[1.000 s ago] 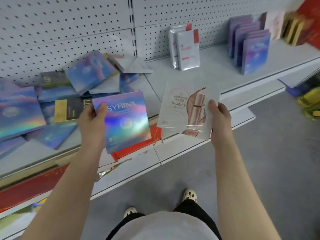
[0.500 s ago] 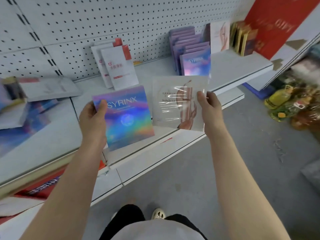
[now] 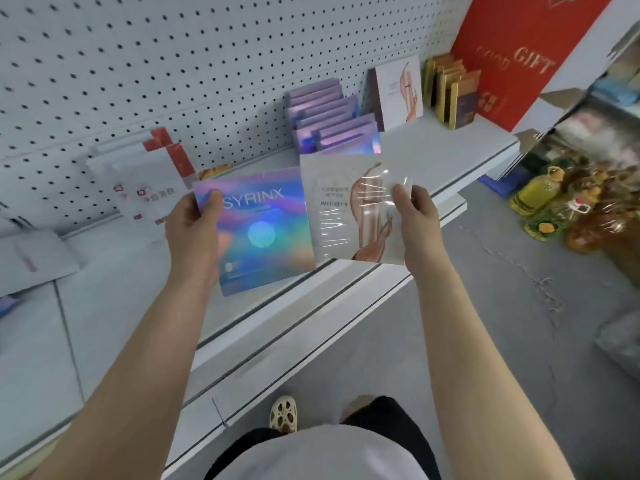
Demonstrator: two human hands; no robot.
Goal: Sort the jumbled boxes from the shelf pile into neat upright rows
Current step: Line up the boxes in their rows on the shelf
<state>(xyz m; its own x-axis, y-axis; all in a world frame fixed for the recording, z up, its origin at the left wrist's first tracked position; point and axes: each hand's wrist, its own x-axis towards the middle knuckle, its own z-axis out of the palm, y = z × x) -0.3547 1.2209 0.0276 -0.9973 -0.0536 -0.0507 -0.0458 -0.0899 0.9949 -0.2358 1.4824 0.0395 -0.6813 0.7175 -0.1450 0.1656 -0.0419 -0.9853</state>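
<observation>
My left hand grips a holographic box marked SYRINX by its left edge, above the shelf's front. My right hand pinches a white shrink-wrapped box with a rose-gold picture by its right edge, its print upside down. Both boxes hang side by side in front of me. Behind them, a row of upright holographic purple boxes stands on the shelf. One upright white box with the same rose-gold picture stands to the right of that row.
White boxes with red corners lean against the pegboard at the left. Gold-edged dark boxes and a red gift bag stand at the shelf's right end. A flat white box lies far left. Bottles and wrapped goods sit on the floor.
I have turned and stepped right, away from the jumbled pile. Both held boxes came closer to the upright purple row, and the white box has turned so that its print reads upside down.
</observation>
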